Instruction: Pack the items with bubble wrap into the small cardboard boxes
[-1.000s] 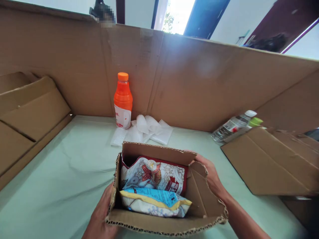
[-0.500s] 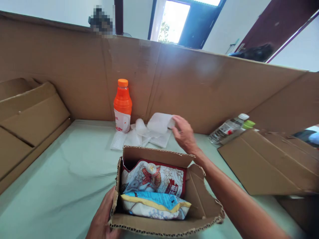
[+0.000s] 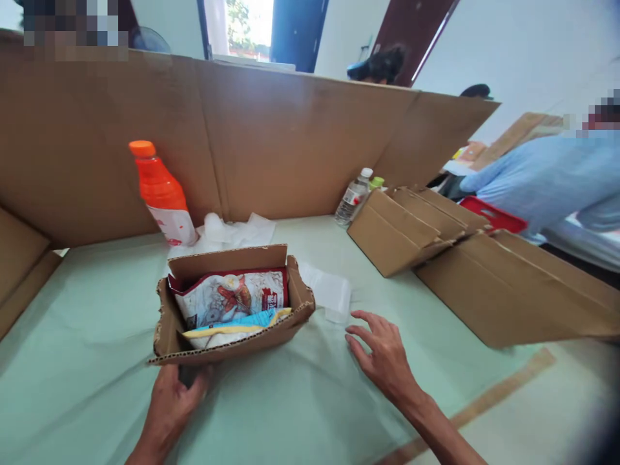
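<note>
An open cardboard box [image 3: 237,352] with ragged edges is in front of me, slightly tilted. Inside it lean a red-and-white printed bag [image 3: 232,297] and a blue, yellow and white bag [image 3: 242,324]. My left hand [image 3: 172,403] grips the box at its lower left; some fingers are hidden beneath it. To the right of the box, my right hand [image 3: 380,352] is open, fingers spread and curved, holding nothing. Just beyond its fingertips lies a whitish translucent piece of wrap [image 3: 334,297], partly hidden behind the box. More wrap [image 3: 242,231] lies behind the box.
An orange bottle [image 3: 165,194] stands at the back left by the cardboard wall [image 3: 285,135]. A clear bottle [image 3: 352,199] and cardboard boxes [image 3: 392,232] are on the right. A person in a light blue top [image 3: 547,174] is beyond them.
My view has swung right. My right hand has come back from the wrap pile toward me, and one piece now lies right of the box. My left hand has shifted lower under the box.
</note>
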The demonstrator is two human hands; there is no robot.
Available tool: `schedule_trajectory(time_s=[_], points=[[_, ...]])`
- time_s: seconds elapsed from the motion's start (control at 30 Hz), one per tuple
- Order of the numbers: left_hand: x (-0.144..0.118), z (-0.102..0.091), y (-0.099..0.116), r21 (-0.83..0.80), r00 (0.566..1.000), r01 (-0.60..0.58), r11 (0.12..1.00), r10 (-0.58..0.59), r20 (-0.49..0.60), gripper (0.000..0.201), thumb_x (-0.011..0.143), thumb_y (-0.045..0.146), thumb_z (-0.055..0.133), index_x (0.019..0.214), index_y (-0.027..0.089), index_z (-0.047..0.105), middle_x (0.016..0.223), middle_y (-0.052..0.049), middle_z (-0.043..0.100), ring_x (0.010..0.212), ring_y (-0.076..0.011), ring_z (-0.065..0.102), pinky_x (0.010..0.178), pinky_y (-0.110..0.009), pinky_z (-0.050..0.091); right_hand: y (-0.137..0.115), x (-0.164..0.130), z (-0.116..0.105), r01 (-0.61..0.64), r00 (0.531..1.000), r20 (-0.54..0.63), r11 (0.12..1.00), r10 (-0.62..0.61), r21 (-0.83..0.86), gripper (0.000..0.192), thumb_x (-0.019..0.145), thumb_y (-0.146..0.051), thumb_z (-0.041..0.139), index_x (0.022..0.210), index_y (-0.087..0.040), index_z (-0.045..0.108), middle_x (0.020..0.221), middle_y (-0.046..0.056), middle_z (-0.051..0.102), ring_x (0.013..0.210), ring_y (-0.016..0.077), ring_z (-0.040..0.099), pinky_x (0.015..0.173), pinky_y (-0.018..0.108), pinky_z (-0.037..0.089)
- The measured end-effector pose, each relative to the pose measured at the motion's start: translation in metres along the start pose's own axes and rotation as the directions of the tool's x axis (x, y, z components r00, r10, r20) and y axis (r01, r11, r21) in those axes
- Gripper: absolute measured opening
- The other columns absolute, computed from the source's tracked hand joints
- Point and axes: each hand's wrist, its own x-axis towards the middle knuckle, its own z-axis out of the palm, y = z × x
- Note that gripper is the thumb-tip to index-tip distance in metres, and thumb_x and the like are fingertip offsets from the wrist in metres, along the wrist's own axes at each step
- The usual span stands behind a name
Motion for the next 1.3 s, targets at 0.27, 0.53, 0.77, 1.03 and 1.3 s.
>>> schedule_trajectory(time_s=[0.27,0.53,0.77,1.03,1.3], points=[[-0.002,-0.010,0.023,-0.176,0.996,0.055,0.983,-0.042,0.073,0.051,0.071,0.051,0.065,0.107,0.015,0.061,0.108,-0.015,0.071,0.103,-0.0322,0.068,0.090,-0.044,0.055,-0.066,0.028,0.008,-0.077,0.997,0.056,0.830,0.055,0.553,0.048,0.091,-0.021,0.058,0.139,-0.025,0.052,0.138,0.012,0.061,0.122,0.0263,0.060,0.096,0.042,0.053],[0.011,-0.015,0.030,-0.243,0.993,0.067,0.968,-0.042,0.107,0.041,0.076,0.048,0.065,0.103,0.018,0.059,0.097,-0.009,0.072,0.090,-0.0261,0.070,0.079,-0.036,0.056,-0.090,0.066,0.045,-0.314,0.948,0.283,0.568,0.145,0.761,0.046,0.085,-0.026,0.057,0.131,-0.021,0.056,0.116,0.010,0.069,0.091,0.0227,0.066,0.078,0.037,0.057],[0.071,0.002,0.039,-0.269,0.997,0.058,0.961,-0.043,0.061,0.047,0.075,0.048,0.063,0.111,0.018,0.058,0.092,-0.005,0.068,0.084,-0.0225,0.066,0.078,-0.036,0.055,-0.076,0.112,0.066,-0.221,0.973,0.211,0.675,0.098,0.704,0.052,0.084,-0.024,0.056,0.136,-0.020,0.053,0.137,0.013,0.061,0.121,0.0268,0.060,0.095,0.042,0.054],[-0.022,-0.003,0.017,-0.281,0.979,0.202,0.938,-0.185,0.088,0.069,0.076,0.052,0.067,0.135,0.018,0.054,0.137,-0.018,0.061,0.121,-0.0318,0.061,0.106,-0.050,0.047,-0.006,0.055,0.041,-0.131,0.972,0.217,0.972,0.088,0.193,0.052,0.078,-0.016,0.058,0.129,-0.012,0.062,0.145,0.021,0.055,0.134,0.0376,0.049,0.107,0.056,0.038],[-0.089,0.013,0.052,-0.313,0.944,0.163,0.936,-0.056,0.326,0.046,0.083,0.045,0.064,0.121,0.019,0.069,0.129,-0.015,0.067,0.114,-0.0288,0.065,0.097,-0.043,0.055,0.010,0.057,0.028,-0.461,0.884,0.216,0.703,0.414,0.541,0.033,0.094,-0.040,0.045,0.093,-0.018,0.070,0.090,0.010,0.076,0.080,0.0238,0.068,0.077,0.037,0.054]])
